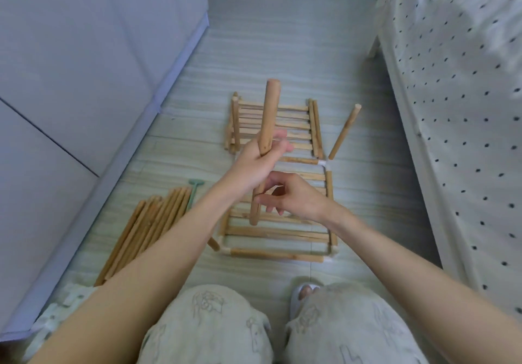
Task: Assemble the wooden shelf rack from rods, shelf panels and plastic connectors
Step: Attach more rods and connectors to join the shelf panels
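Grey floor [254, 53] underneath. Left hand [258, 163] gripping rod [267, 126] mid-length, long axis near-far, near end hanging over frame [278, 253]. Right hand [293, 194] pinching rod's lower part. Spare rods [147, 228] lying left.

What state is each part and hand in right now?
left hand: grips the held rod.
right hand: fingers curled at the held rod's lower part.
held rod: lifted, near upright.
shelf frame: flat on floor, white connectors at corners.
upright rod: stands tilted in the far right connector.
panel stack: lying beyond the frame.
loose rods: bundled on floor, left.
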`<state>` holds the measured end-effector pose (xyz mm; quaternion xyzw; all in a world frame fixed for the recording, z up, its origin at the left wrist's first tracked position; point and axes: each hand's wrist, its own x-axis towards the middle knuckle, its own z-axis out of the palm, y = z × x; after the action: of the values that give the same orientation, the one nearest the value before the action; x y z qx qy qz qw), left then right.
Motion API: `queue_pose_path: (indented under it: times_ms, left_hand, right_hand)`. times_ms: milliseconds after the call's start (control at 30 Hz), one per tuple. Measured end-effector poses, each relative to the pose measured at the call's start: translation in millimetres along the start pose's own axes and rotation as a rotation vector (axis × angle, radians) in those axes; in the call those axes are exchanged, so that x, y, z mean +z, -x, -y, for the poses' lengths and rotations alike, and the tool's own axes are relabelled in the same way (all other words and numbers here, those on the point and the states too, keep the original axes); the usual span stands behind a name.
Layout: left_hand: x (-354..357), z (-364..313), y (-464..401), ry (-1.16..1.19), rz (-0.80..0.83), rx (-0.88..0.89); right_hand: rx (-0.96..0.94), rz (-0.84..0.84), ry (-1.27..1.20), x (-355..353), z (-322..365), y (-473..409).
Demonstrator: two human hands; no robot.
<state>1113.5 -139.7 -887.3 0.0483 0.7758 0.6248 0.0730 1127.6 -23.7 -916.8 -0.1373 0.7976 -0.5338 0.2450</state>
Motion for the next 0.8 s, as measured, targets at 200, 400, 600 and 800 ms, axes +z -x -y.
queue_pose_path:
  times_ms: [200,400,600,800]
  left_hand:
    - [45,50,-10,0.014,0.207,-0.108]
    - [53,187,-2,-0.529,0.37,-0.316]
    - [62,270,8,-1.243,0.774,-0.189]
    - [61,302,13,-1.258,0.72,-0.205]
  right_hand:
    - [0.133,-0.184,0.074,-16,-74,16]
    - [0.365,-0.51,-0.025,-37,-165,31]
    - [0.478,-0.612,-0.146,-48,-216,34]
    - [0.465,-0.75,-0.295,-49,-222,40]
